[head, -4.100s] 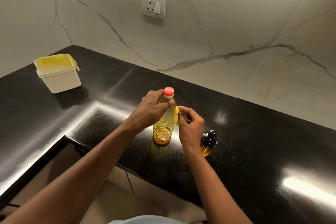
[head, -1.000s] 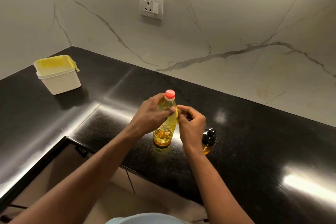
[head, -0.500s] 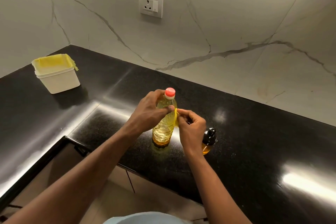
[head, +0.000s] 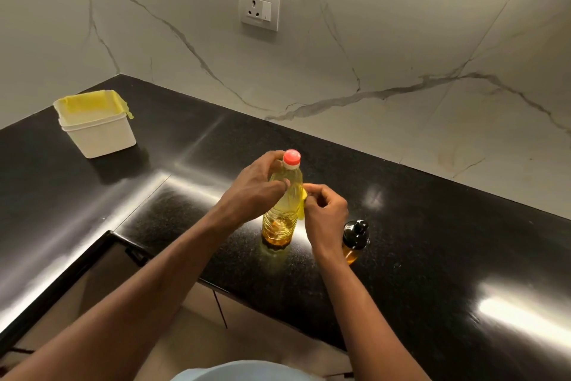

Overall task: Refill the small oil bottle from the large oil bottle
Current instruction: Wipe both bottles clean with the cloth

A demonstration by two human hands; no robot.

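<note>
Black counter (head: 432,226). Left hand (head: 256,192) gripping large oil bottle (head: 279,217); right hand (head: 326,210) pinching its yellow strip (head: 303,195). Best, likely: bracing firmly, peeling slowly, minding nearby small oil bottle (head: 355,235).

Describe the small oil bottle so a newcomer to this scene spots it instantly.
Start at the black countertop below the marble wall, and find the tall red-capped large oil bottle near its front edge. Just right of it, past the right hand pinching a yellow strip, stands the small oil bottle. It is the short one, with a black cap and amber oil.
</note>
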